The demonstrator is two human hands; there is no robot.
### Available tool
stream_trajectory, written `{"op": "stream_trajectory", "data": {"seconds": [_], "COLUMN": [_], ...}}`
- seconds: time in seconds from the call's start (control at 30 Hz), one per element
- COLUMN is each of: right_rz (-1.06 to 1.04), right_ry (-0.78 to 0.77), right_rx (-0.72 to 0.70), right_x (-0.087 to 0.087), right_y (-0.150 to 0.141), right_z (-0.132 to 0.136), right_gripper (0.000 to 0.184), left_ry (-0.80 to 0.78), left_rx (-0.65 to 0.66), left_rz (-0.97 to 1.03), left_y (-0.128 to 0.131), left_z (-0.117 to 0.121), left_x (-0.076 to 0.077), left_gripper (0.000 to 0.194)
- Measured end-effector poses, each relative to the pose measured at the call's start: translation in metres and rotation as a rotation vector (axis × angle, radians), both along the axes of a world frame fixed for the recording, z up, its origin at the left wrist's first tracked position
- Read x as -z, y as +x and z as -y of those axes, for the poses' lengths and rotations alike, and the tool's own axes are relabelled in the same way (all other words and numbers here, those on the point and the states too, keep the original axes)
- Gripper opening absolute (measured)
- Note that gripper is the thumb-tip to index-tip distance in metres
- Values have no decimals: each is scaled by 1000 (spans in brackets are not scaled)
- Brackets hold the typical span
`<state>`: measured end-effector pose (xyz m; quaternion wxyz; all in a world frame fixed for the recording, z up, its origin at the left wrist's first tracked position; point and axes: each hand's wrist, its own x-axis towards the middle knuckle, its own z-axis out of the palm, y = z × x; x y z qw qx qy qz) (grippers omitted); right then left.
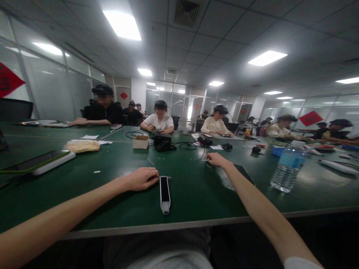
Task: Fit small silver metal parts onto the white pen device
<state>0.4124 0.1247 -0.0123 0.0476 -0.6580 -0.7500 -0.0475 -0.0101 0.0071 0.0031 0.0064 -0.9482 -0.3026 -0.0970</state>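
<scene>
A slim white handheld device [165,195] with a long black panel lies on the green table in front of me, its narrow grey-white end towards me. Just left of its far end rests my left hand [143,178], fingers curled and close together, the fingertips close to the device's edge. I see nothing in that hand, though its palm side is hidden. Farther out to the right, my right hand [218,159] is low over the table with its fingertips pinched together. Something tiny and pale is at those fingertips, too small to name. Small bits lie around them.
Beyond my hands stand a small open box [140,142] and a black stand [162,142] with cables. A water bottle [288,166] is at right, near a dark flat pad [244,175]. Left are a green-edged tablet [33,161] and a yellowish bag [83,146]. Several people sit opposite.
</scene>
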Motion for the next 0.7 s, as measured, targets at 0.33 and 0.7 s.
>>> {"op": "stream_trajectory", "data": {"seconds": [0.33,0.7], "right_rz": [16,56], "right_ry": [108,51], "right_rx": [24,143], "right_x": [-15,-17], "right_y": [3,10], "right_z": [5,10], "right_gripper": [21,19], "left_ry": [21,-4], "left_rx": [1,-23], "left_rz": [-19,-27], "left_y": [1,2], "left_z": [0,7], "left_x": [0,-7], "left_gripper": [22,24]}}
